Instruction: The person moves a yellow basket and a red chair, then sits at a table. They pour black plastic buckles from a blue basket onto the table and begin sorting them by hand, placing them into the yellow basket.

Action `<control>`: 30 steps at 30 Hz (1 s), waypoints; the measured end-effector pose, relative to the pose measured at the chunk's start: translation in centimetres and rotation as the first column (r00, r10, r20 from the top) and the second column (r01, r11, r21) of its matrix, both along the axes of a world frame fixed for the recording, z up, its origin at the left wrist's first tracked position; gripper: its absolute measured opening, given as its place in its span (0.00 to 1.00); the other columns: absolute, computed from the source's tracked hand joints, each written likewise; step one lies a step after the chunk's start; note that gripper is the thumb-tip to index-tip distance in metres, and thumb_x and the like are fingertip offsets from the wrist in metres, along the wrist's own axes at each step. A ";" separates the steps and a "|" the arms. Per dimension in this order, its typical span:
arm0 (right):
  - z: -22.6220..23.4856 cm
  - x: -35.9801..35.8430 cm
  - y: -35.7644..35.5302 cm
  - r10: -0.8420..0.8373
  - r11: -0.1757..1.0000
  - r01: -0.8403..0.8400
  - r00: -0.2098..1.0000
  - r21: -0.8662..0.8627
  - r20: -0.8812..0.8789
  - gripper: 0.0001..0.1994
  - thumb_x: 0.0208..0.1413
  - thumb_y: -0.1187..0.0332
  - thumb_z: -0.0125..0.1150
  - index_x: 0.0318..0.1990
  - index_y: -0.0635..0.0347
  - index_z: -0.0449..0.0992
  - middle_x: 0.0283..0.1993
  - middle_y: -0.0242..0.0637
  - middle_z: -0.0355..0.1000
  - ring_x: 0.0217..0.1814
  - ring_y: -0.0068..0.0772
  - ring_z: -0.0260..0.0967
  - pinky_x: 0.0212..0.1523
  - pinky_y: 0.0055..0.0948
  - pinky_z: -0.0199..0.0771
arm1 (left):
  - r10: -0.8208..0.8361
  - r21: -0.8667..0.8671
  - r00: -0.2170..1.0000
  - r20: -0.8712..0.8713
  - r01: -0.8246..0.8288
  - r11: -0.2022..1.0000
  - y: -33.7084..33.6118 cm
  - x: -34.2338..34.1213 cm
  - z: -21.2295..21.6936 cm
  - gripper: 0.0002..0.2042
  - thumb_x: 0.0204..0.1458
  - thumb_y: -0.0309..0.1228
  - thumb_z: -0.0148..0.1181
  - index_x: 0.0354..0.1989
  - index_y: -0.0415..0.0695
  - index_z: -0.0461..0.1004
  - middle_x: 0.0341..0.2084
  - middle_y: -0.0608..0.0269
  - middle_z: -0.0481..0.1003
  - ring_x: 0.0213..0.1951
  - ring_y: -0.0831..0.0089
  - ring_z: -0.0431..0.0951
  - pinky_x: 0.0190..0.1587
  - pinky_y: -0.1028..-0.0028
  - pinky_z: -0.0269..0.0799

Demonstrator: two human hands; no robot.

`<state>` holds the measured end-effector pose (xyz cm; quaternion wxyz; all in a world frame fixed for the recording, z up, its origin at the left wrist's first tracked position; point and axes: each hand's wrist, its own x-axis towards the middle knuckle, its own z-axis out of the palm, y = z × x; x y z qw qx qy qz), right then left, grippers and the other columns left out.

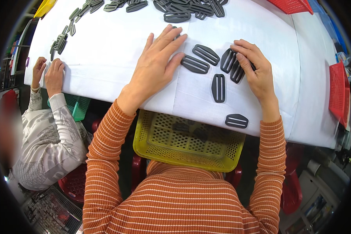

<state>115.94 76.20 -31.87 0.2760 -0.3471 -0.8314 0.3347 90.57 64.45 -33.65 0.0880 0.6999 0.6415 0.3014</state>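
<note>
My left hand (156, 58) lies spread on the white table, its fingers stretched out. A black slide buckle (176, 29) shows partly under its fingertips. Beside its thumb are two more slotted buckles, one at the thumb tip (195, 64) and one just beyond (206, 54). My right hand (257, 70) has its fingers bent around a black slide buckle (237, 72), which they partly hide. Another buckle (227, 61) touches it on the left. Nearer to me lie a single upright-turned buckle (218, 88) and one by the table edge (236, 121).
A yellow perforated basket (187, 162) with a few dark pieces sits at my lap, partly beneath the table edge. Heaped buckles (179, 7) lie at the far side. Red baskets stand at the far right (292, 6) and right edge (339, 93). A co-worker's hands (54, 76) rest at the left.
</note>
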 end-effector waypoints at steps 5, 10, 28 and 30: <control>0.3 0.3 -0.9 0.074 0.937 -0.121 0.985 0.328 0.154 0.12 0.58 0.59 0.63 0.48 0.46 0.83 0.59 0.32 0.72 0.66 0.41 0.64 0.68 0.49 0.58 | -0.103 0.028 0.977 -0.186 0.110 0.994 0.6 1.6 0.7 0.18 0.59 0.30 0.57 0.58 0.52 0.75 0.61 0.67 0.71 0.68 0.64 0.62 0.71 0.49 0.47; -0.2 -1.3 -2.0 0.005 0.870 -0.222 0.897 0.441 0.442 0.15 0.55 0.51 0.62 0.50 0.31 0.81 0.66 0.23 0.66 0.74 0.35 0.52 0.71 0.66 0.44 | -0.156 0.039 0.961 -0.228 0.169 0.985 1.1 1.7 0.1 0.16 0.57 0.35 0.60 0.54 0.50 0.78 0.56 0.67 0.76 0.65 0.65 0.67 0.69 0.44 0.51; 0.1 2.1 -1.4 -0.037 0.939 -0.082 0.941 0.335 0.336 0.17 0.59 0.50 0.58 0.54 0.35 0.79 0.68 0.28 0.64 0.76 0.40 0.50 0.74 0.61 0.36 | -0.040 0.099 0.970 -0.239 0.066 0.993 -0.1 2.2 -0.4 0.22 0.58 0.33 0.58 0.63 0.53 0.71 0.68 0.60 0.63 0.72 0.60 0.55 0.72 0.49 0.44; -0.5 2.2 -1.9 -0.086 0.947 -0.043 0.922 0.320 0.378 0.23 0.61 0.47 0.54 0.62 0.36 0.73 0.70 0.29 0.61 0.77 0.41 0.48 0.75 0.60 0.35 | -0.111 0.022 0.971 -0.213 0.118 0.993 0.3 2.5 -0.7 0.25 0.59 0.37 0.55 0.67 0.54 0.66 0.70 0.59 0.58 0.73 0.58 0.51 0.73 0.51 0.43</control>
